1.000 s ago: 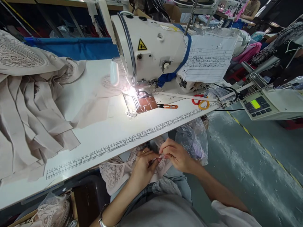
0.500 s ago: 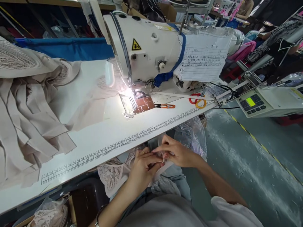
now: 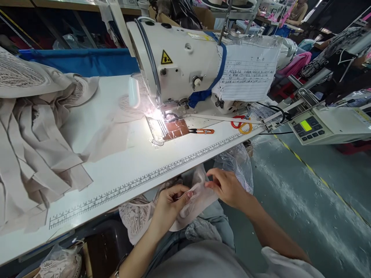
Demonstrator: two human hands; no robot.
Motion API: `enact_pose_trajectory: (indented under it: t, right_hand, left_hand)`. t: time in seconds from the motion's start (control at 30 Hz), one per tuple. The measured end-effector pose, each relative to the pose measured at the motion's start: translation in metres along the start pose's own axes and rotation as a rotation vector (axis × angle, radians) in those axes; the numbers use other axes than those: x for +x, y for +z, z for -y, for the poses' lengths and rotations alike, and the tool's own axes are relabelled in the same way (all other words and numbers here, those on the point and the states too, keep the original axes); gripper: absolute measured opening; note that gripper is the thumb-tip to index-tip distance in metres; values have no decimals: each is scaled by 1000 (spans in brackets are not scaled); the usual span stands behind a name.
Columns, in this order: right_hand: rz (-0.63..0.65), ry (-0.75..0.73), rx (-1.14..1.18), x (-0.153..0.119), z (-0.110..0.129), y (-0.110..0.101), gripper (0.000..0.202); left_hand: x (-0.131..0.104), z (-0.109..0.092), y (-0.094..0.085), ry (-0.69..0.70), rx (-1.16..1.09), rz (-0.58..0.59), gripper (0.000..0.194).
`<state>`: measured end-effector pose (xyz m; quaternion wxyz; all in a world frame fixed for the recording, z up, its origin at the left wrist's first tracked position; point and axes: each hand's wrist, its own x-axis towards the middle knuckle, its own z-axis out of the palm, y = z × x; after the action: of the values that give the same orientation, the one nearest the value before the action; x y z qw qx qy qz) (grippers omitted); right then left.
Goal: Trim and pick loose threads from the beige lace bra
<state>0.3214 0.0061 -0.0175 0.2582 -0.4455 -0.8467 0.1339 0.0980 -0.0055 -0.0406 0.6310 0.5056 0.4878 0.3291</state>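
A small piece of pale pink fabric [image 3: 194, 199], thin and limp with a soft matte face, hangs over the person's lap just below the table's front edge, stretched between two pinches so that its upper edge lies taut and open to view. The left hand [image 3: 169, 202] closes thumb and fingertips on the piece's near-left edge; the right hand [image 3: 227, 187] nips the opposite corner between thumb and forefinger. Directly under the left grip a lace panel [image 3: 136, 218], openwork with a scalloped floral pattern, drapes downward. Behind the right grip sits a crinkled clear plastic bag [image 3: 239, 164]. Above both grips runs the white table [image 3: 139, 162], smooth and hard, its front edge printed with a ruler scale [image 3: 162, 172]. Farther up stands the glossy white sewing machine [image 3: 176, 58], its lamp lighting the needle plate; orange-handled thread snips [image 3: 201, 131] lie beside it. Up and left of the grips, beige fabric strips [image 3: 37, 143] lie heaped in flat folds.
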Motion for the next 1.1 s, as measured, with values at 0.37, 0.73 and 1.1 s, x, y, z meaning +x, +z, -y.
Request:
enact_pose_trajectory:
  t: [0.37,0.73,1.1]
  right_hand:
    - [43,-274,-317,2,18,14,38]
    - [58,-249,-296,1,17,18,37]
    - [147,108,312,-5,26,38,44]
  left_hand:
    - [2,3,3,-19,-54,-23,31]
    - [3,8,2,-29,-124,-4,29]
    - [5,-3,5,145,178,15,26]
